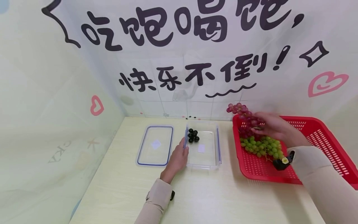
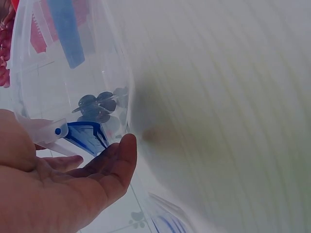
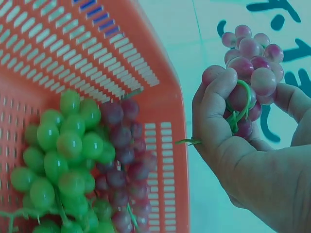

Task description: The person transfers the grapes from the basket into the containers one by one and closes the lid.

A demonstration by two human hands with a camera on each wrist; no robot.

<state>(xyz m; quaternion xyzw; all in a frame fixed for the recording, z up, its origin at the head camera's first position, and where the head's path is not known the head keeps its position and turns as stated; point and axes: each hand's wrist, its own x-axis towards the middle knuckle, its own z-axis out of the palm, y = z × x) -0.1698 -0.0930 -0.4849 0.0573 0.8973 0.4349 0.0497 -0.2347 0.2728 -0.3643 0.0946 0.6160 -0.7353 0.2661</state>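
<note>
My right hand [image 1: 271, 127] holds a bunch of red grapes [image 1: 240, 110] above the far left rim of the red basket [image 1: 253, 172]. In the right wrist view, its fingers curl round the bunch [image 3: 250, 51] near a green stem. Green grapes [image 1: 261, 147] lie in the basket, beside more dark red grapes [image 3: 121, 145]. My left hand [image 1: 177, 157] grips the left side of a clear container [image 1: 208, 157], at its side latch [image 2: 87, 136]. Several black grapes [image 1: 193, 135] sit inside against the container's left wall.
A clear lid [image 1: 155, 146] with a blue seal lies flat on the pale table [image 1: 201, 199], left of the container. A printed wall sheet [image 1: 167, 102] hangs behind the table and another stretch runs along its left side.
</note>
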